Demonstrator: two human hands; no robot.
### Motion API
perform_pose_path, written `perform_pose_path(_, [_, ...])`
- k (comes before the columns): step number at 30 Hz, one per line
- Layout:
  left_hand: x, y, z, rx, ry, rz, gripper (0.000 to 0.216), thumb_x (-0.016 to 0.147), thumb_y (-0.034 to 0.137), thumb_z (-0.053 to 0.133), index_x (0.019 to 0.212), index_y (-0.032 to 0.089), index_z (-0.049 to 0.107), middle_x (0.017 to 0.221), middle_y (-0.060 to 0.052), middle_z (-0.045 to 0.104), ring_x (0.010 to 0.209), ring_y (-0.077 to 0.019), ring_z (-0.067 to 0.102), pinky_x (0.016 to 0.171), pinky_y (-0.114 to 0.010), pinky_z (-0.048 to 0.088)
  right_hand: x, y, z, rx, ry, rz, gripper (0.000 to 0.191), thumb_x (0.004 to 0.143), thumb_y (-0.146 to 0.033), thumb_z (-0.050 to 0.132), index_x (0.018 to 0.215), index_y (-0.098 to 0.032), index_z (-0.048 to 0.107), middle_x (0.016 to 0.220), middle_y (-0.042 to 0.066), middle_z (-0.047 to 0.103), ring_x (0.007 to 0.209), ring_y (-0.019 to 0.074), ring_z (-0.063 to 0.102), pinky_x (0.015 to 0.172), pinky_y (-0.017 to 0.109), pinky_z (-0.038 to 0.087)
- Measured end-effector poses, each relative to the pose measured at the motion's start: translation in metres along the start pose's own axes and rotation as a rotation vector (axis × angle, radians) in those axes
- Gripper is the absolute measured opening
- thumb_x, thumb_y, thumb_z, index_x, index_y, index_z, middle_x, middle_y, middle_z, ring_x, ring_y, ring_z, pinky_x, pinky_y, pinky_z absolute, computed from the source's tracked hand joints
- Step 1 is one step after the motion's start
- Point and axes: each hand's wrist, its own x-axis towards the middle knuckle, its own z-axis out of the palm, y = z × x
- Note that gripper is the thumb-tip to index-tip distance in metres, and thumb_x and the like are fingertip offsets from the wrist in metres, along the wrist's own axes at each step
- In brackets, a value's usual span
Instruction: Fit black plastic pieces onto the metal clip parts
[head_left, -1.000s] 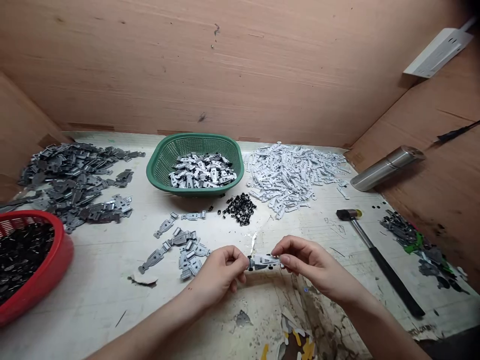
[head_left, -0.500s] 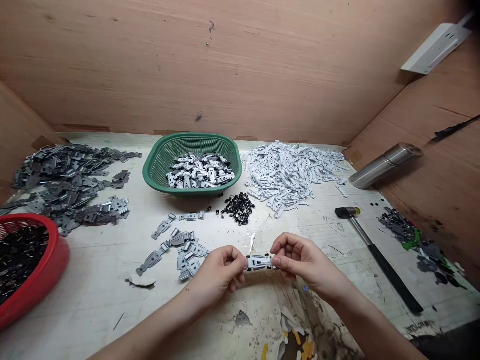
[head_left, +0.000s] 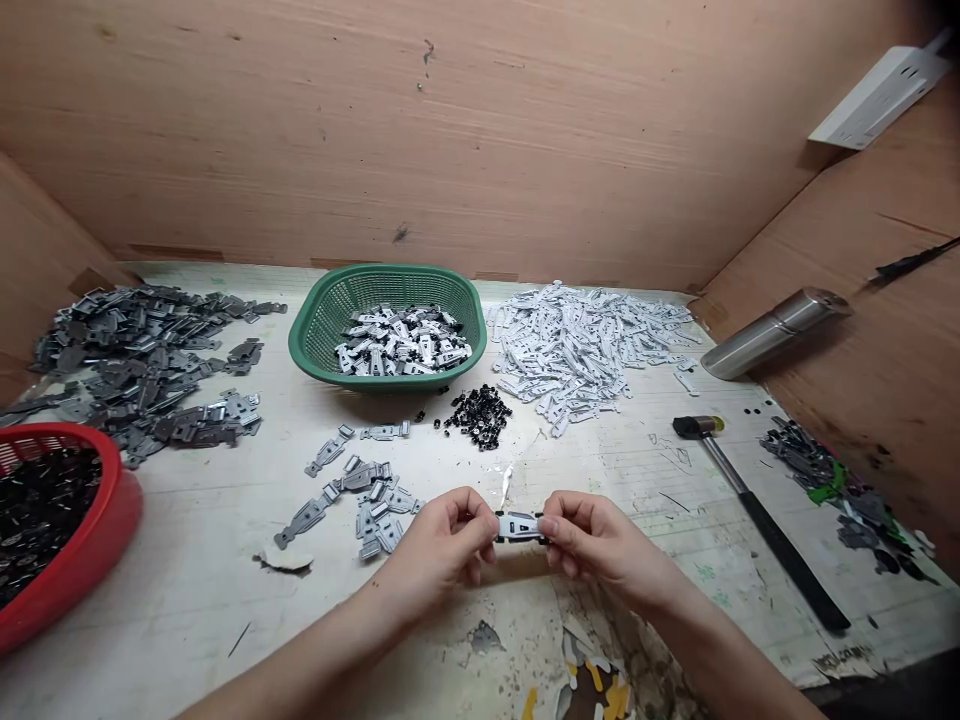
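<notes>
The car [head_left: 520, 527] is hanging over the table [head_left: 210, 560], left hand [head_left: 454, 540] and right hand [head_left: 600, 545] pinching opposite ends. It is probably handling light and stiff, its ends offering the surest hold. Grey parts [head_left: 306, 518] are crowding the left hand; black bits [head_left: 480, 416], basket [head_left: 386, 383] and white parts [head_left: 577, 350] are lying beyond, a hammer [head_left: 780, 547] rightward.

White, black-wheeled toy car [head_left: 519, 527] — slim, top face up — held crosswise, pinched at both ends.

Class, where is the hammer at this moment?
In the head view, the hammer lies on the right of the table, between the right hand and the mixed grey and green pieces.
</notes>
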Motion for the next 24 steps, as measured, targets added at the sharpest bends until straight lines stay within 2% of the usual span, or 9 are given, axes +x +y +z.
perform_pose_path(3, [-0.002, 0.0, 0.003, 0.054, -0.033, 0.019, 0.032, 0.074, 0.045, 0.059, 0.086, 0.018, 0.049, 0.062, 0.003, 0.055, 0.05, -0.0087, 0.048, 0.051, -0.022, 0.04, 0.0, 0.004, 0.009, -0.003, -0.018, -0.021, 0.033, 0.077, -0.045, 0.061, 0.073, -0.016, 0.046, 0.056, -0.005, 0.05, 0.044, 0.0042, 0.038, 0.042, 0.017, 0.025])
perform_pose_path(6, [-0.004, 0.0, 0.005, 0.143, -0.092, -0.021, 0.037, 0.073, 0.049, 0.059, 0.089, 0.017, 0.051, 0.051, 0.005, 0.05, 0.043, -0.0082, 0.043, 0.043, -0.019, 0.032, 0.0, 0.008, 0.02, -0.025, -0.026, -0.079, 0.033, 0.08, -0.045, 0.059, 0.072, -0.016, 0.045, 0.054, -0.006, 0.045, 0.046, 0.0044, 0.036, 0.044, 0.017, 0.025])
perform_pose_path(9, [-0.007, 0.004, 0.006, 0.193, -0.051, -0.02, 0.036, 0.074, 0.05, 0.056, 0.09, 0.018, 0.052, 0.045, 0.007, 0.046, 0.038, -0.0065, 0.034, 0.04, -0.017, 0.025, 0.001, 0.011, 0.028, 0.004, 0.013, -0.133, 0.032, 0.08, -0.044, 0.059, 0.072, -0.016, 0.046, 0.054, -0.007, 0.042, 0.047, 0.0045, 0.035, 0.045, 0.017, 0.025])
perform_pose_path(13, [-0.01, 0.013, 0.008, 0.218, -0.015, 0.001, 0.033, 0.073, 0.049, 0.057, 0.084, 0.019, 0.051, 0.045, 0.008, 0.045, 0.039, -0.0067, 0.034, 0.04, -0.017, 0.024, 0.001, 0.007, 0.026, 0.105, -0.047, -0.022, 0.033, 0.08, -0.048, 0.057, 0.076, -0.017, 0.047, 0.058, -0.004, 0.053, 0.044, 0.0045, 0.042, 0.041, 0.016, 0.027])
perform_pose_path(16, [-0.01, 0.015, 0.007, 0.204, -0.028, 0.024, 0.03, 0.075, 0.048, 0.056, 0.08, 0.019, 0.051, 0.047, 0.007, 0.045, 0.042, -0.0071, 0.037, 0.041, -0.017, 0.026, 0.0, 0.003, 0.021, 0.099, -0.09, -0.016, 0.032, 0.075, -0.045, 0.064, 0.082, -0.016, 0.05, 0.065, -0.001, 0.058, 0.049, 0.0066, 0.05, 0.043, 0.016, 0.033])
perform_pose_path(19, [-0.01, 0.014, 0.006, 0.19, -0.022, 0.045, 0.027, 0.076, 0.045, 0.056, 0.078, 0.019, 0.051, 0.049, 0.007, 0.045, 0.043, -0.0066, 0.037, 0.041, -0.016, 0.026, 0.0, 0.002, 0.023, 0.082, -0.065, -0.034, 0.032, 0.072, -0.041, 0.068, 0.08, -0.016, 0.05, 0.063, -0.002, 0.058, 0.049, 0.0066, 0.05, 0.042, 0.015, 0.035])
perform_pose_path(24, [-0.008, 0.01, 0.005, 0.201, 0.021, 0.063, 0.023, 0.078, 0.04, 0.055, 0.079, 0.018, 0.051, 0.054, 0.006, 0.047, 0.044, -0.0061, 0.037, 0.042, -0.016, 0.025, 0.004, 0.011, 0.035, -0.022, 0.049, -0.102, 0.029, 0.077, -0.042, 0.063, 0.077, -0.016, 0.05, 0.055, -0.004, 0.053, 0.043, 0.0057, 0.046, 0.039, 0.015, 0.032])
